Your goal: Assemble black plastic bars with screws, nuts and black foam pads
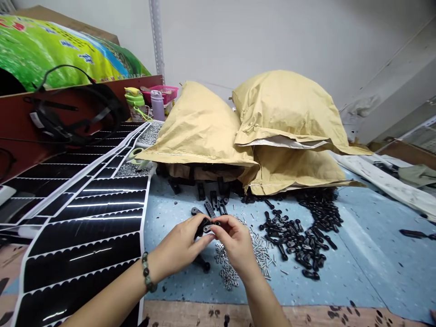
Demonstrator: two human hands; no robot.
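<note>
My left hand (180, 247), with a beaded bracelet at the wrist, is closed around a black plastic part (206, 228) with a rounded end and a hole. Thumb and fingers of my right hand (236, 243) pinch the same part from the other side; whether a small screw or nut is also between them, I cannot tell. Below and between the hands lies a pile of small silver nuts (228, 271). Loose silver screws (264, 256) are scattered beside my right hand. Longer black plastic pieces (209, 209) lie just beyond the fingertips, and another black piece (201, 263) rests under my left hand.
Small black parts (296, 240) are heaped on the blue mat (350, 268) at right. Large tan paper sacks (200, 127) stand behind, black pieces showing under them. Black printed sheets (102, 227) cover the left side. A green bottle (134, 102) and purple bottle (157, 105) stand farther back.
</note>
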